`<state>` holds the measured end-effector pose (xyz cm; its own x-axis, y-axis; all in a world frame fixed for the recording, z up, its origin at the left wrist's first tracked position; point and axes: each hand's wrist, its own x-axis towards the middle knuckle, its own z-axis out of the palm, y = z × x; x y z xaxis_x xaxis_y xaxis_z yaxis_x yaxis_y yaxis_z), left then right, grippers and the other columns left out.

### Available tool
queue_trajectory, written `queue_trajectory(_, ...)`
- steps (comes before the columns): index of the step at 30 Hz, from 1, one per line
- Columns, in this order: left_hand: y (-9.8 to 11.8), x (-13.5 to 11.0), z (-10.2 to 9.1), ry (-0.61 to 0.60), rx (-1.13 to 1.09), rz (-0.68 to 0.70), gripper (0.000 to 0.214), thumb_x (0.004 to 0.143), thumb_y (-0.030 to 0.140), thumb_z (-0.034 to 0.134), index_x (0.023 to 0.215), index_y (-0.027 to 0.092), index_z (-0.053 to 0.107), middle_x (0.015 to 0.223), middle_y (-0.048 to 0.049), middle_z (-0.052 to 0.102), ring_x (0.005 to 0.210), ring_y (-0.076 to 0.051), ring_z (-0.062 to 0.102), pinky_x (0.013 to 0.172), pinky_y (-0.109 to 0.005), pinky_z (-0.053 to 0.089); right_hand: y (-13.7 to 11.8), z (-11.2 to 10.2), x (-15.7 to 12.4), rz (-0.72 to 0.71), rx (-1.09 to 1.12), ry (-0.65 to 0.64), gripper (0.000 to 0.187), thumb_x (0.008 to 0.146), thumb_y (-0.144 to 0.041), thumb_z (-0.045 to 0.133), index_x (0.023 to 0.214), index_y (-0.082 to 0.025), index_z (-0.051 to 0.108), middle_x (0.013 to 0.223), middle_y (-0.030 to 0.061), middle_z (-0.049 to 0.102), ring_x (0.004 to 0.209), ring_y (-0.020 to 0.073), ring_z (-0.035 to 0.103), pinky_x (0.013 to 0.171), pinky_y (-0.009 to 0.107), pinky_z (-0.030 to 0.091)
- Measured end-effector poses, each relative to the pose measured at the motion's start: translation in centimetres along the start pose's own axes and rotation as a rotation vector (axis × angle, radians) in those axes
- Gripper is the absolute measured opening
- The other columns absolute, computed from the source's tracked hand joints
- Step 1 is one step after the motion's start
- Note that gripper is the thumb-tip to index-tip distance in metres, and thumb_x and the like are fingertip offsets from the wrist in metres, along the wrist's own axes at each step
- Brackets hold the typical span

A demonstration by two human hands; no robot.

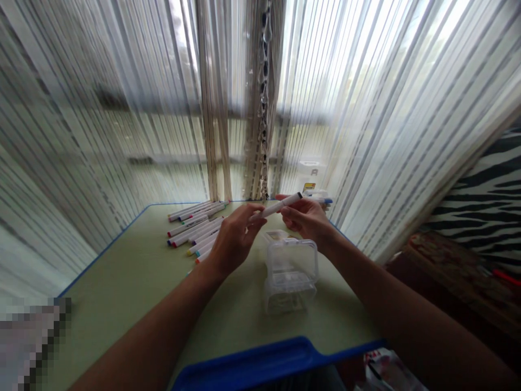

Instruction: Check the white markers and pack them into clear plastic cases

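Both my hands hold one white marker (280, 206) above the green table (134, 277). My left hand (236, 236) pinches its near end with closed fingers. My right hand (306, 218) grips the far end, fingers curled around it. A second marker with a blue cap (325, 201) seems to stick out beyond my right hand. Below the hands stands a clear plastic box (291, 274) with its lid raised.
Several white markers (195, 228) with coloured caps lie in rows at the table's far left. Sheer striped curtains (366, 108) hang close behind the table. A blue plastic edge (260, 364) sits at the near side. A zebra-patterned surface (484, 201) is at right.
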<state>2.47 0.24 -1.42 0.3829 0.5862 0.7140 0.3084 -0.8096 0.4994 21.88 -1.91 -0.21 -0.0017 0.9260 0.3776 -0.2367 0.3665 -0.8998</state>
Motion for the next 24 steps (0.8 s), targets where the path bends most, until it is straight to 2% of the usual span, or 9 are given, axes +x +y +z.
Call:
queue_trajectory(6, 0.0, 0.2, 0.0, 0.014, 0.009, -0.056, 0.017, 0.090, 0.029, 0.064, 0.104, 0.018, 0.064, 0.093, -0.0042, 0.071, 0.077, -0.016, 0.064, 0.072, -0.027, 0.049, 0.2, -0.4, 0.4, -0.004, 0.017, 0.067, 0.031, 0.068, -0.038, 0.087, 0.089, -0.018, 0.076, 0.067, -0.0011, 0.063, 0.045, 0.0045, 0.043, 0.039, 0.021, 0.025)
queue_trajectory(10, 0.0, 0.3, 0.0, 0.026, 0.025, -0.097, 0.022, 0.093, 0.033, 0.058, 0.106, 0.017, 0.067, 0.087, -0.0042, 0.070, 0.071, -0.016, 0.061, 0.067, -0.027, 0.049, -0.1, -1.0, 0.8, 0.020, 0.090, 0.135, 0.030, 0.068, -0.038, 0.086, 0.088, -0.019, 0.074, 0.065, -0.0035, 0.059, 0.044, 0.0049, 0.043, 0.038, 0.020, 0.025)
queue_trajectory(13, 0.0, 0.3, 0.0, 0.038, 0.014, -0.113, 0.027, 0.096, 0.033, 0.053, 0.109, 0.015, 0.068, 0.091, -0.0060, 0.072, 0.073, -0.017, 0.062, 0.068, -0.027, 0.050, -0.3, -1.2, 1.0, 0.032, 0.138, 0.168, 0.031, 0.065, -0.036, 0.088, 0.086, -0.018, 0.074, 0.065, -0.0039, 0.058, 0.044, 0.0048, 0.043, 0.037, 0.019, 0.026)
queue_trajectory(18, 0.2, 0.2, 0.0, 0.044, -0.001, -0.131, 0.029, 0.096, 0.031, 0.053, 0.114, 0.013, 0.068, 0.091, -0.0071, 0.071, 0.074, -0.017, 0.062, 0.067, -0.027, 0.050, -0.3, -1.3, 1.0, 0.056, 0.157, 0.180, 0.031, 0.065, -0.035, 0.087, 0.086, -0.018, 0.074, 0.066, -0.0032, 0.058, 0.044, 0.0043, 0.043, 0.037, 0.018, 0.026)
queue_trajectory(24, 0.1, 0.3, 0.0, 0.037, 0.002, -0.134, 0.025, 0.094, 0.028, 0.054, 0.109, 0.014, 0.068, 0.086, -0.0060, 0.069, 0.074, -0.017, 0.061, 0.065, -0.026, 0.050, -0.4, -1.1, 0.8, 0.053, 0.112, 0.164, 0.032, 0.066, -0.034, 0.086, 0.091, -0.019, 0.074, 0.070, -0.0037, 0.058, 0.045, 0.0041, 0.041, 0.037, 0.020, 0.025)
